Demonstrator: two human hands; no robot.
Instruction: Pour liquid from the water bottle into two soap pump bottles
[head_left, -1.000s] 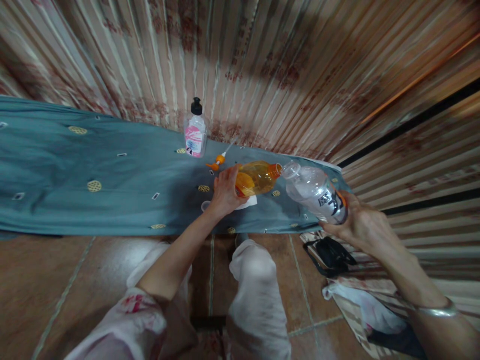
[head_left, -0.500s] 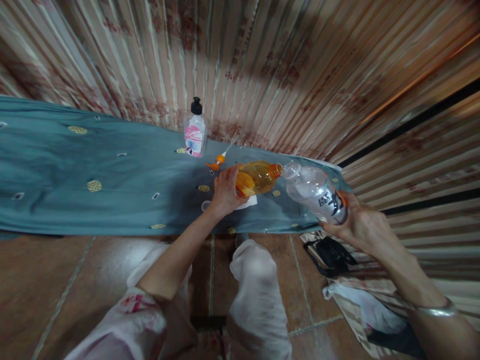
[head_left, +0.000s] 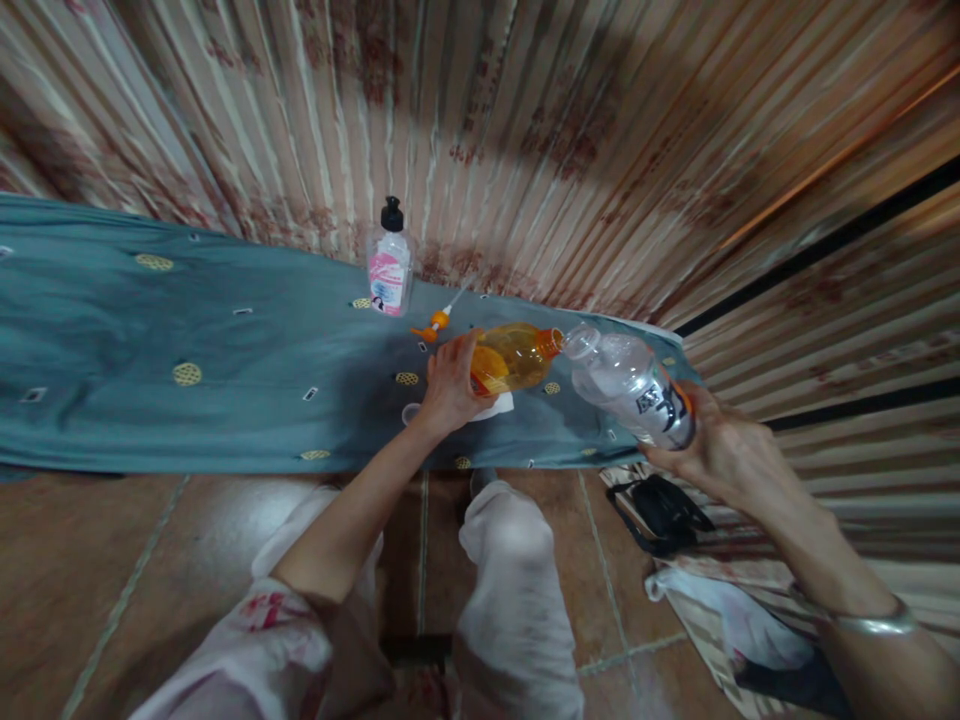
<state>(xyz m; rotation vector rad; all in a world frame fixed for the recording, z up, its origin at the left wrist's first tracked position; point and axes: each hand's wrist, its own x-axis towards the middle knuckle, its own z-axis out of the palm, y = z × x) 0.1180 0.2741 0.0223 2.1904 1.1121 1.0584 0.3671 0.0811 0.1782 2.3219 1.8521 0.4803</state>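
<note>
My left hand (head_left: 455, 383) is closed around the base of an orange see-through bottle (head_left: 521, 357), which is tilted with its open neck toward the right. Gripped near its base in my right hand (head_left: 712, 440) is a clear plastic bottle (head_left: 622, 375) with a dark-lettered label, tipped so its mouth meets the orange bottle's mouth. Whether liquid passes between them I cannot make out. An orange pump top (head_left: 433, 325) with a clear tube lies behind my left hand. Below that hand are a small pale cap (head_left: 410, 412) and something white and flat (head_left: 496, 405).
A clear bottle with a pink label and black cap (head_left: 390, 265) stands at the back of the blue-green cloth-covered table (head_left: 255, 340). A pleated curtain (head_left: 420, 120) hangs behind it. On the tiled floor at right lie a black bag (head_left: 660, 508) and cloth (head_left: 739, 610).
</note>
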